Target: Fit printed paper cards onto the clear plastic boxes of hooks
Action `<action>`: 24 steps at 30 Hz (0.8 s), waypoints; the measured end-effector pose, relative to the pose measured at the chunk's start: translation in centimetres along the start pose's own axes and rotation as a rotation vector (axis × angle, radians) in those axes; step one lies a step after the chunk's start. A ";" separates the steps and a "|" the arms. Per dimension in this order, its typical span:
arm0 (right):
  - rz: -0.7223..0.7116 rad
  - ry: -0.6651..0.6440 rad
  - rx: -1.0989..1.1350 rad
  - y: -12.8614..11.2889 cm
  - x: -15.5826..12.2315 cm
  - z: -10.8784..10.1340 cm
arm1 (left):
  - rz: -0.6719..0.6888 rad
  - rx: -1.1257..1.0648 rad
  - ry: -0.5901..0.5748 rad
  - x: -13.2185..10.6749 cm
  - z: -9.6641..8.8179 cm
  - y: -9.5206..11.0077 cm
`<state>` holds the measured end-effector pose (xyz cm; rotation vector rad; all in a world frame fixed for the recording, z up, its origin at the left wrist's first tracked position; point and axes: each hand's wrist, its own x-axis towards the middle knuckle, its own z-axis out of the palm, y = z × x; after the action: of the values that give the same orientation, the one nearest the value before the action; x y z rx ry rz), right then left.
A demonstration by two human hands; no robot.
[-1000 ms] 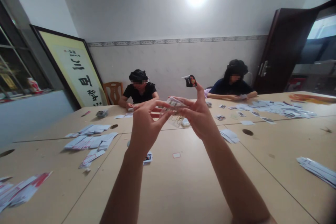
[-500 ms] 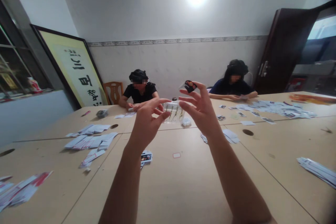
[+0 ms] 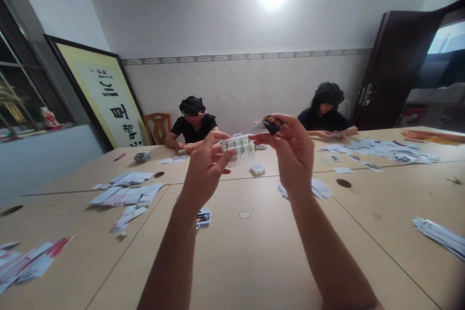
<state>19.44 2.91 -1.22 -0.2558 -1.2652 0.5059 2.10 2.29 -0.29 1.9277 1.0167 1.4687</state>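
My left hand [image 3: 208,160] is closed on the left side of a clear plastic case [image 3: 240,151], held up above the table. Several small greenish, hook-shaped pieces lie in a row inside it. My right hand [image 3: 295,147] pinches a small black printed card [image 3: 273,125] with an orange picture and a clear film at its left edge. One of that hand's fingertips reaches the case's upper right corner. On the table just beyond, a small pale stack of clear cases [image 3: 257,169] lies below the held one. Printed cards [image 3: 204,216] lie partly behind my left forearm.
Piles of white paper pieces [image 3: 125,195] lie to the left, with more cards and papers [image 3: 385,151] at the far right. A white strip bundle [image 3: 439,237] lies near the right edge. Two people [image 3: 196,123] sit across the table [image 3: 247,261].
My right hand has turned and moved a little right, its fingers closing in around the black card. The case has tilted slightly and shifted within my left hand.
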 end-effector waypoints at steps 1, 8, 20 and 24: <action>0.023 -0.002 0.002 -0.1 -0.1 0.1 | -0.006 -0.006 -0.004 0.0 0.0 0.0; 0.093 -0.001 -0.080 -0.4 -0.2 0.2 | 0.019 -0.047 0.003 -0.1 0.1 0.6; 0.206 -0.161 -0.276 -0.7 -0.5 0.3 | 0.007 -0.090 -0.007 -0.7 0.3 1.2; 0.219 -0.117 -0.284 -0.9 -0.6 0.4 | -0.012 -0.128 -0.047 -0.7 0.4 1.3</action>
<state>19.10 1.80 -1.22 -0.6164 -1.4319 0.5330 2.73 1.03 0.18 1.8538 0.8899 1.4398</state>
